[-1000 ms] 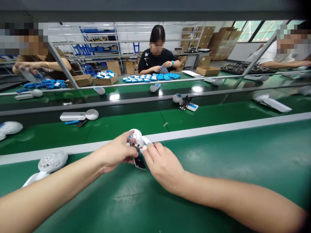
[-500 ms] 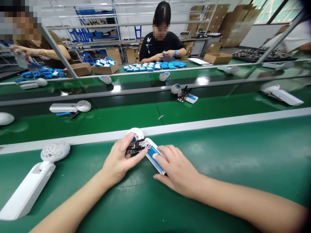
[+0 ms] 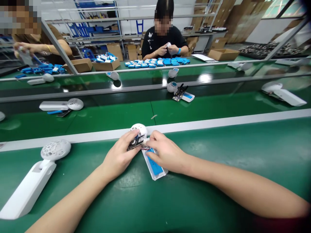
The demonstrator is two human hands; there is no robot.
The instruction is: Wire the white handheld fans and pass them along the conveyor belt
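On smooth green worktop (image 3: 209, 200): round-headed white plastic fan (image 3: 143, 129); blue slab (image 3: 155, 165) in open handle (image 3: 159, 176); left hand (image 3: 120, 158) clamped on black circuit board (image 3: 134, 143); right hand (image 3: 167, 150) curled at handle, grip unclear.

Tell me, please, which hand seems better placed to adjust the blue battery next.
Probably the right hand: it sits over the upper end of the blue battery, while the left hand is occupied with the black circuit board.

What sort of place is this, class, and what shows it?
Probably an electronics assembly line: an open handheld fan exposing its circuit board, more fans along a green belt, and a co-worker behind many blue battery packs.
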